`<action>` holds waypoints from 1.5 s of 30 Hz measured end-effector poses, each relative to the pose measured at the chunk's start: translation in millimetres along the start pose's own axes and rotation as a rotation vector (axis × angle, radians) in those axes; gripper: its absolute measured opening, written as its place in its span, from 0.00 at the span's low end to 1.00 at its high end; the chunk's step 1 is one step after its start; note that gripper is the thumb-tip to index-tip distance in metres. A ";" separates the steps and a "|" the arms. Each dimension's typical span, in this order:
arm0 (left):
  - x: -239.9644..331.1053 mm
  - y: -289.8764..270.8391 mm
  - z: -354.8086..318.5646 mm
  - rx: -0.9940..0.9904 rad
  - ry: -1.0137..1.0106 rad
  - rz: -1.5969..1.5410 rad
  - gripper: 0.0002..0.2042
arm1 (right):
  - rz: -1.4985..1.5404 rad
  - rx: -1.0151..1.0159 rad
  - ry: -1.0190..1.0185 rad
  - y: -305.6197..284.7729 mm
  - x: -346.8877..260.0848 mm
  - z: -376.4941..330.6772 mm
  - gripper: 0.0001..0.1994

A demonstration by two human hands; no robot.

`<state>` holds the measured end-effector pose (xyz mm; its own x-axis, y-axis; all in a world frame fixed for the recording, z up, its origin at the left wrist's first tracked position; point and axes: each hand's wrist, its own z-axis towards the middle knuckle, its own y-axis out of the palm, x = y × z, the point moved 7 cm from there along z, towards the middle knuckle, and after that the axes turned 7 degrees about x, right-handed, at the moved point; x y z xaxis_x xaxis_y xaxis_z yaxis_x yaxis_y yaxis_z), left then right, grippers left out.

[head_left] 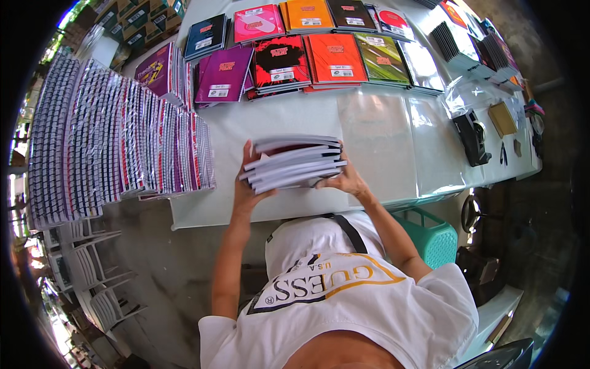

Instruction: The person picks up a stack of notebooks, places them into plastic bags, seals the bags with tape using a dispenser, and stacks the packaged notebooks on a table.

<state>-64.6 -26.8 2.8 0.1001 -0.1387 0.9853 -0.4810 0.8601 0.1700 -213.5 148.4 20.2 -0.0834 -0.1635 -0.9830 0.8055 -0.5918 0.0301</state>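
A stack of several notebooks (295, 165) is held on edge between my two hands, over the near part of the white table (276, 120). Pale page edges face up, and the notebooks fan slightly apart. My left hand (247, 178) grips the stack's left end, thumb along its near side. At the right end my right hand (345, 177) closes round it, thumb on the near side. Beyond the hands lie rows of spiral notebooks, among them a purple one (224, 74), a black and red one (281, 60) and an orange one (336, 58).
Long rows of plastic-wrapped notebooks (117, 135) stand at the left. On the right side are a black tape dispenser (472, 138), a tan block (503, 119) and more notebook piles (455, 43). Clear plastic sheets (375, 135) cover part of the table. A green stool (430, 237) stands below.
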 end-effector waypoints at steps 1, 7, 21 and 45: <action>-11.6 2.1 4.1 0.048 -0.099 -0.003 0.66 | 0.053 0.079 0.099 4.1 10.5 -4.4 0.55; 29.0 19.4 5.0 0.102 0.163 -0.001 0.71 | -0.170 -0.071 -0.015 -12.0 -5.5 4.0 0.55; 7.7 3.9 -5.8 0.162 -0.025 0.098 0.56 | -0.503 -0.157 -0.140 -16.8 -17.2 12.0 0.49; 27.9 -8.2 -14.3 0.059 -0.056 0.400 0.43 | -0.554 -0.147 -0.024 -10.4 3.6 -5.4 0.48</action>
<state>-45.4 -30.7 28.6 -0.1516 0.1732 0.9732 -0.5220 0.8220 -0.2276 -219.0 158.2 15.4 -0.5280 0.1209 -0.8406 0.7111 -0.4783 -0.5154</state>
